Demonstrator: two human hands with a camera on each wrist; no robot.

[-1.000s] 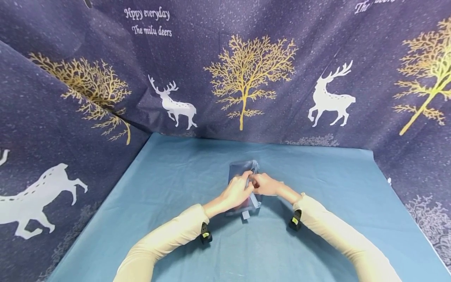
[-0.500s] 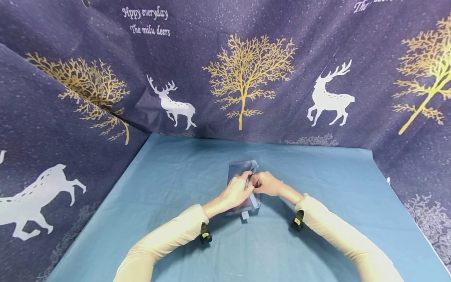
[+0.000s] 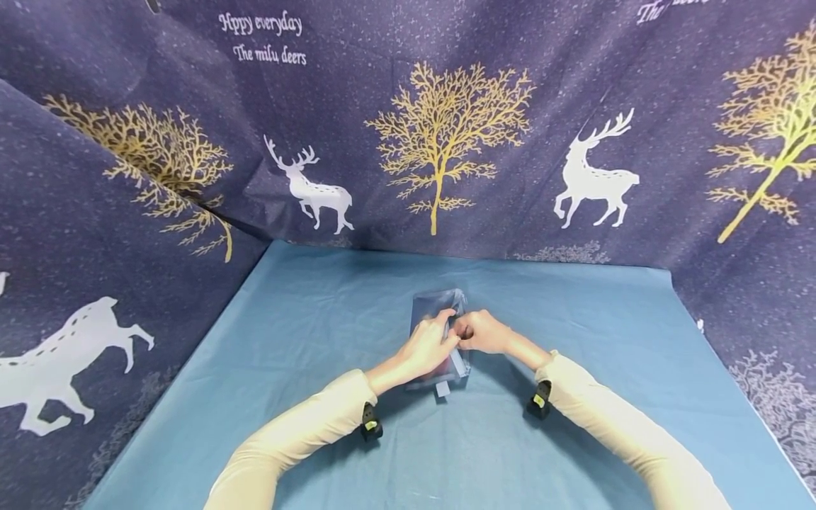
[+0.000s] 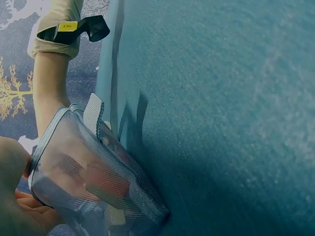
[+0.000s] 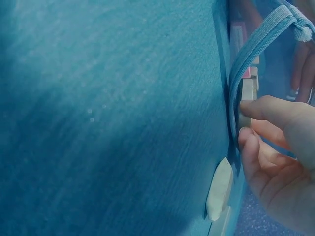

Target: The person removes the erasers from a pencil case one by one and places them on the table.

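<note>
A blue mesh zip pouch stands open on the blue cloth, several pale pieces and something red or pink showing through its mesh. My left hand holds the pouch by the rim of its mouth; the left wrist view shows that hand at the rim's edge. At the opening, my right hand pinches a small pale block between thumb and finger, just inside the zip edge. A pink-sided piece lies behind the block. The curled fingers hide part of the block.
In the right wrist view, a pale pointed piece lies on the blue cloth outside the pouch, another pale piece beside it. A fabric tab sticks out from the pouch's near end. A dark printed curtain encloses the back and sides.
My right hand has shifted slightly at the pouch's mouth, its wrist a little to the right. The left hand keeps its hold and the pouch stays in place.
</note>
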